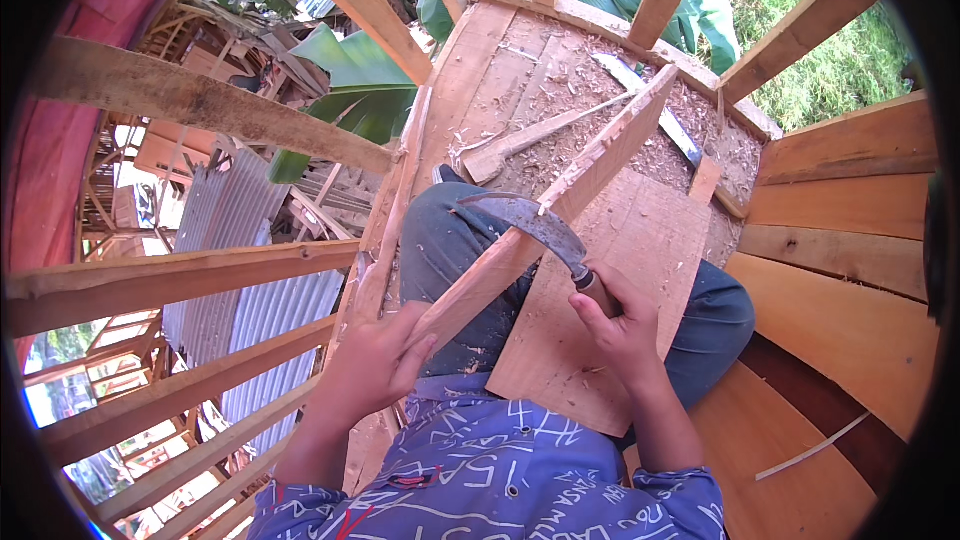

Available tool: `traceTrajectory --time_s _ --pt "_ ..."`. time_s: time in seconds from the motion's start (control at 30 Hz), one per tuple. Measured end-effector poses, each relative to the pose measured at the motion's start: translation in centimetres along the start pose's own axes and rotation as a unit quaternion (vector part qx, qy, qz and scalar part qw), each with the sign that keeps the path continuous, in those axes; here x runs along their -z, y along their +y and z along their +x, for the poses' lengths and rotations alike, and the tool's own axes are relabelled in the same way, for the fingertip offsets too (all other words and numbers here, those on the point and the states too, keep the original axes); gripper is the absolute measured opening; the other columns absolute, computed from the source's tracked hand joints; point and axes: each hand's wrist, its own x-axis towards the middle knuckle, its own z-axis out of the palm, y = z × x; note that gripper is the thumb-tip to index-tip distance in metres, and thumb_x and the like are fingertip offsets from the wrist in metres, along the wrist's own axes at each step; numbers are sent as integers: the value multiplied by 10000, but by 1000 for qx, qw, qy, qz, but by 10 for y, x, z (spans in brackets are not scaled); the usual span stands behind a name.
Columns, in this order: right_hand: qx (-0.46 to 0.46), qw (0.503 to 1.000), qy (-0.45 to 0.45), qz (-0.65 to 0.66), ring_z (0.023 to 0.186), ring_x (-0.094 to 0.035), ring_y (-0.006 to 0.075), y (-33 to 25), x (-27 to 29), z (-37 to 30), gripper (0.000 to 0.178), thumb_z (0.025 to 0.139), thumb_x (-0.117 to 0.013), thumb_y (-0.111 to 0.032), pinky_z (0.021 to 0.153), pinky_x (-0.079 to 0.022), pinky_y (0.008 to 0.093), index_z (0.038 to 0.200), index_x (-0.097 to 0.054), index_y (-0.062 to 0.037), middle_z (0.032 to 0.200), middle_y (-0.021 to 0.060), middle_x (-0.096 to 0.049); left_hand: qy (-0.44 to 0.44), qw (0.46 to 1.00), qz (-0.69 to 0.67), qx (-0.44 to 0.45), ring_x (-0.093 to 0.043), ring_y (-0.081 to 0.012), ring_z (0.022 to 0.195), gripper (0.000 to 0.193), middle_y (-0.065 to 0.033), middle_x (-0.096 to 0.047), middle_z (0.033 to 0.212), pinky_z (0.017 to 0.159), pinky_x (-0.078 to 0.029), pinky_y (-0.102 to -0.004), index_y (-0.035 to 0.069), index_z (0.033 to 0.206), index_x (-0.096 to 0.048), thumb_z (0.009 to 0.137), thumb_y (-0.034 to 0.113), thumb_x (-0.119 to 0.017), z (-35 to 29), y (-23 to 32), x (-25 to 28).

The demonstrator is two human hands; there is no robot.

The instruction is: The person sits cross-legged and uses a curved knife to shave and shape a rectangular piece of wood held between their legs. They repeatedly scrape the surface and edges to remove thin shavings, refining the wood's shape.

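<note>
My left hand (pixel 385 360) is closed around the near end of a long narrow wooden board (pixel 600 165), which stands on edge and slants away to the far right. In my right hand (pixel 625 325) is a sickle (pixel 540 225), gripped by its short wooden handle. Its curved, worn blade lies across the board's upper edge, with the tip pointing left. That edge looks rough and notched along its length. A wider flat plank (pixel 610 290) rests over my crossed legs, beneath my right hand.
Wood shavings cover the plank floor (pixel 520 70). On it lie a wooden piece with a broad end (pixel 485 165) and a long flat metal blade (pixel 680 135). Wooden slats (pixel 190 280) rail the left side; boards (pixel 850 195) wall the right. Corrugated sheets (pixel 260 340) stand beyond the slats.
</note>
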Motion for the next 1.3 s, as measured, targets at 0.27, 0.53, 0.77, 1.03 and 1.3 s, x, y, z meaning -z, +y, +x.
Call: traceTrajectory --time_s 0.27,0.53,0.77,1.03,1.3 --pt "23 998 42 -40 590 -560 125 -7 16 -16 346 771 -776 -83 563 -453 259 1080 -644 1 701 86 -582 -7 996 -5 -85 -636 -382 663 238 -184 -617 699 592 -485 -402 43 1050 -611 831 125 -653 17 -8 -10" --pt "65 990 86 -86 613 -583 125 -8 12 -29 341 759 -780 -39 571 -467 257 1069 -643 2 727 72 -615 -13 993 2 -113 -639 -377 673 242 -180 -612 699 591 -487 -409 48 1052 -612 826 121 -659 20 -8 -13" --pt "-54 998 -13 22 718 -631 127 -14 18 -30 343 789 -765 -78 645 -492 262 1099 -645 6 797 77 -664 -8 994 -2 -107 -638 -384 687 248 -187 -613 711 599 -486 -411 45 1058 -611 825 115 -659 20 -10 -16" --pt "-217 954 -33 203 835 -603 94 -10 27 -43 323 860 -709 -125 749 -479 235 1134 -637 31 937 51 -674 -3 994 -5 -106 -634 -387 711 259 -191 -610 719 611 -482 -412 50 1066 -608 823 117 -664 18 -10 -17" --pt "-183 959 7 217 583 -471 36 -14 21 -39 284 900 -673 -200 524 -354 202 1051 -618 33 701 -15 -554 -2 994 4 -114 -621 -368 683 221 -168 -600 710 602 -479 -410 43 1013 -591 825 125 -675 18 -10 -18"
